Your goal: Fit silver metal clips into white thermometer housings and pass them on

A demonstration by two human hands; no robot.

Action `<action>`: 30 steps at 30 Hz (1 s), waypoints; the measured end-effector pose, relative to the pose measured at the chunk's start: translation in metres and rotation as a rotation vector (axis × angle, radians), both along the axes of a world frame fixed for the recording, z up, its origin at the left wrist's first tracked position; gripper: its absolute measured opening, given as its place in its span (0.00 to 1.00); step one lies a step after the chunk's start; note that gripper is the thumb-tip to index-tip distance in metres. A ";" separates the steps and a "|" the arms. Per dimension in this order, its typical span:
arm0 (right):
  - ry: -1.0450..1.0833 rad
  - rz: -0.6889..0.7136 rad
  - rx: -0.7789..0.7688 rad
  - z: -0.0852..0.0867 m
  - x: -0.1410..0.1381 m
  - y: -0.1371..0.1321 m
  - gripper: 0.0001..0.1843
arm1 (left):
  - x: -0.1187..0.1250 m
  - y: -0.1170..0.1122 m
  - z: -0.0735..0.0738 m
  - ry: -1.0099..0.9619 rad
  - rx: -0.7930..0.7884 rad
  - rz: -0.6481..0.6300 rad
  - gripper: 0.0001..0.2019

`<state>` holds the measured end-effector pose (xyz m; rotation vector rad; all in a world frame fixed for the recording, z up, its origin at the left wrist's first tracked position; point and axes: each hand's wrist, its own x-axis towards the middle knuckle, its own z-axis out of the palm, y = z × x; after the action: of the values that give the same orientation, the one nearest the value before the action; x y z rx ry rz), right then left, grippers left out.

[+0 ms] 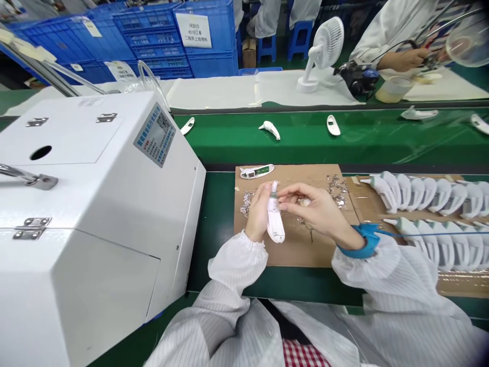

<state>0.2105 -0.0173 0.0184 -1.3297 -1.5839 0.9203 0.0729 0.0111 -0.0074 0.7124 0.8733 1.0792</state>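
My left hand [257, 211] is closed around a white ear-thermometer body [275, 219], held upright above a brown cardboard sheet [298, 250]. My right hand [313, 206] reaches over to its upper part with thumb and forefinger pinched together near the tip; what they pinch is too small to name. A blue wrist strap [364, 239] circles my right wrist. Small metal clips lie in piles on the cardboard at the left [246, 201] and at the right [336, 189]. An open thermometer half [256, 172] with a green board lies at the cardboard's far edge.
A big white machine housing [87, 214] fills the left. Rows of white thermometer bodies [431, 196] lie at the right. Loose white parts [270, 129] ride the green conveyor belt [305, 142]. Beyond stand a white desk fan [323, 53], blue crates [153, 35] and another person's hand [403, 60].
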 end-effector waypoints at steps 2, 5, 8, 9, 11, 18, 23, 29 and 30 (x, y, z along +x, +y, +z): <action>-0.076 0.001 0.053 -0.001 0.001 -0.005 0.10 | 0.000 -0.002 0.000 0.025 0.016 0.038 0.12; -0.257 0.038 0.120 0.003 0.002 -0.013 0.07 | 0.000 -0.005 0.001 0.076 0.042 0.041 0.12; -0.396 0.088 0.198 0.010 0.002 -0.018 0.07 | -0.002 -0.006 0.002 0.089 0.042 0.033 0.12; -0.420 0.104 0.221 0.011 0.002 -0.019 0.07 | -0.002 -0.007 0.002 0.086 0.038 0.041 0.12; -0.443 0.132 0.252 0.012 0.001 -0.021 0.07 | -0.003 -0.007 0.001 0.066 0.026 0.046 0.12; -0.523 0.106 0.359 0.005 -0.004 -0.026 0.06 | -0.004 -0.009 -0.001 0.008 -0.025 0.016 0.13; -0.488 0.089 0.351 0.007 -0.003 -0.027 0.07 | -0.004 -0.009 -0.002 0.013 -0.004 0.018 0.13; -0.611 0.088 0.398 0.007 -0.005 -0.031 0.09 | -0.004 -0.010 -0.001 0.027 0.036 0.021 0.12; -0.631 0.081 0.415 0.007 -0.007 -0.031 0.09 | -0.004 -0.010 -0.001 0.025 0.039 0.030 0.11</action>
<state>0.2039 -0.0483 0.0251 -1.3211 -2.1702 0.1775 0.0694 0.0007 -0.0082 0.7487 0.8887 1.1186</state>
